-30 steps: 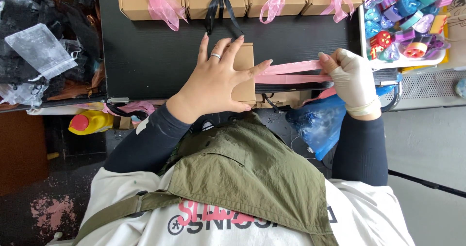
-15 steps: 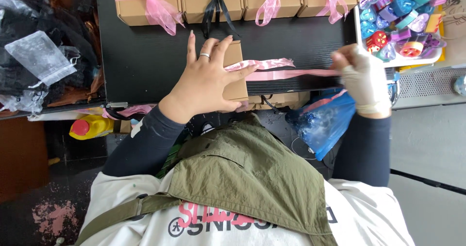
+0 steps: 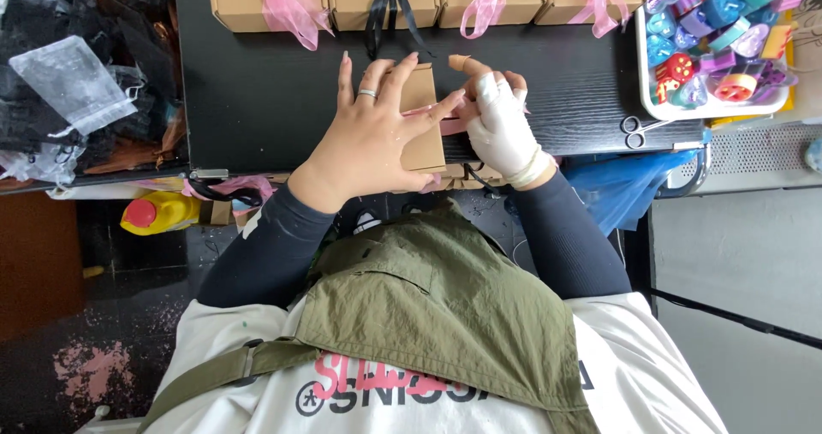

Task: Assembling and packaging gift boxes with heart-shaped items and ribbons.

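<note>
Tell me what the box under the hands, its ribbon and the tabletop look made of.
Box: plain brown cardboard, matte, with crisp folded edges. Ribbon: pink and thin, likely sheer fabric; mostly hidden here by the hands. Tabletop: black with fine streaks of grain, so probably wood or wood-look laminate, low sheen.

Bright, even daylight with soft shadows, sharp focus throughout, dimmer at the left edge, and no glare.

A small brown cardboard box (image 3: 421, 113) is lying flat at the near edge of the black counter (image 3: 257, 100), mostly covered by a spread hand. A pink ribbon (image 3: 451, 126) is crossing its right side, only a short stretch showing.
</note>
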